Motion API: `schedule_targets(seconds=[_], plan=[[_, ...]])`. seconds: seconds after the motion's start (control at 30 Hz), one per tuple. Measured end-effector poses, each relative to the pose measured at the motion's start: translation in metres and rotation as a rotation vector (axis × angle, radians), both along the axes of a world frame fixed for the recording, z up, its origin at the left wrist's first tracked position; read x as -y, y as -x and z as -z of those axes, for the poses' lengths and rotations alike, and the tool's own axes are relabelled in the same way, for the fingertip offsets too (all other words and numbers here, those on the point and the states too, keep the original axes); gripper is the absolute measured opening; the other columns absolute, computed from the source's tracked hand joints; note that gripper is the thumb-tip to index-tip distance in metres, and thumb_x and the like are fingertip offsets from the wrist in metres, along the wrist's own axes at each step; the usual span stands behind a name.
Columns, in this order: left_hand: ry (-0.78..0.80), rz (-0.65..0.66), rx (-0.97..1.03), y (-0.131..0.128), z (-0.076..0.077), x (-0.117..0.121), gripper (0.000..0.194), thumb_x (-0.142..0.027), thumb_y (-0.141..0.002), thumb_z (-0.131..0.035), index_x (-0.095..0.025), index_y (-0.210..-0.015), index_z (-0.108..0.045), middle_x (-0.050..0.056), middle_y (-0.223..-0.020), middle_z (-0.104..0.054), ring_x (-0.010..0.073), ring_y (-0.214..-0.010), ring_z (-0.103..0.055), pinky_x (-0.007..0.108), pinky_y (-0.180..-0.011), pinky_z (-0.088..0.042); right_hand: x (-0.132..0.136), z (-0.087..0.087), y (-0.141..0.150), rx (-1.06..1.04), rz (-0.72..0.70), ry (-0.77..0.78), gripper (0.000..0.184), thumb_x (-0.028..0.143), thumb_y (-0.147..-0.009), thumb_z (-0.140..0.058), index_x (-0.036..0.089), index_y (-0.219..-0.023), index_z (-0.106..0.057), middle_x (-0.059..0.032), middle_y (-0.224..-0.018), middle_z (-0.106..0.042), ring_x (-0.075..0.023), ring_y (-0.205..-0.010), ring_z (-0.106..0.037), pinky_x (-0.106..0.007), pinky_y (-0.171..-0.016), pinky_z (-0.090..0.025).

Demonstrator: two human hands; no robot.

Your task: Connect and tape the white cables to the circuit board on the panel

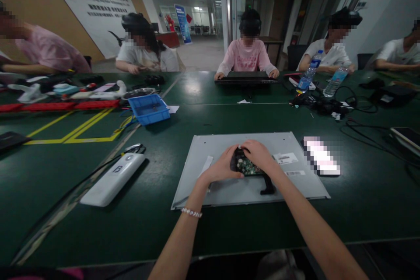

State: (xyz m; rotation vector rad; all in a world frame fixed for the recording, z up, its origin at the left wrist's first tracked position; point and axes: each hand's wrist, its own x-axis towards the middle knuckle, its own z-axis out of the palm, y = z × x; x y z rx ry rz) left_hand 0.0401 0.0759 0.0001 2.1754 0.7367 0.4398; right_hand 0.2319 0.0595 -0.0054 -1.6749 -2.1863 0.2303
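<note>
A grey metal panel [229,188] lies flat on the green table in front of me. On its middle sits a small green circuit board [246,166] with a black cable [267,184] running toward me. My left hand [223,167] curls around the board's left side, fingers closed on it. My right hand [260,154] covers the board's top and right side, fingers bent and pressed onto it. White labels [286,158] are stuck on the panel to the right of my hands.
A white power bank [113,178] with a cable lies left of the panel, a phone [320,162] to its right. A blue plastic bin [149,108] stands further back left. Several people sit around the table with bottles [309,72], cables and a keyboard [246,80].
</note>
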Motion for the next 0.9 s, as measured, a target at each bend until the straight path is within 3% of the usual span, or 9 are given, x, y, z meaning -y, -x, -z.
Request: schedule_targets(seconds=[0.33,0.63,0.9], plan=[[-0.009,0.005,0.014,-0.0005,0.0031,-0.0009,0.1,-0.034,-0.061,-0.073,-0.021,-0.142,-0.014,0.015,-0.145,-0.022,0.0338,-0.134,-0.021,0.052,-0.111,-0.017,0.0032,-0.0032,-0.0033,-0.019,0.024,0.017,0.027,0.017,-0.088,-0.045,0.017,-0.108,-0.062,-0.0084,-0.11,-0.063,-0.0168,-0.105,-0.053,-0.027,-0.094,-0.037],[-0.01,0.002,0.001,-0.0004,0.0011,0.0004,0.1,-0.035,-0.062,-0.072,-0.021,-0.142,-0.014,0.014,-0.145,-0.023,0.0322,-0.134,-0.022,0.05,-0.111,-0.018,0.0023,-0.0062,-0.002,0.053,0.034,-0.013,0.025,0.019,-0.09,-0.042,0.019,-0.096,-0.067,-0.0079,-0.099,-0.067,-0.019,-0.096,-0.058,-0.027,-0.083,-0.041],[-0.017,-0.004,-0.008,-0.0005,0.0006,0.0004,0.101,-0.035,-0.062,-0.072,-0.02,-0.142,-0.014,0.015,-0.146,-0.022,0.0327,-0.134,-0.022,0.05,-0.111,-0.019,0.0018,-0.0014,-0.0042,0.045,0.058,-0.039,0.025,0.019,-0.09,-0.043,0.02,-0.097,-0.067,-0.0068,-0.1,-0.067,-0.0179,-0.096,-0.058,-0.025,-0.083,-0.041]])
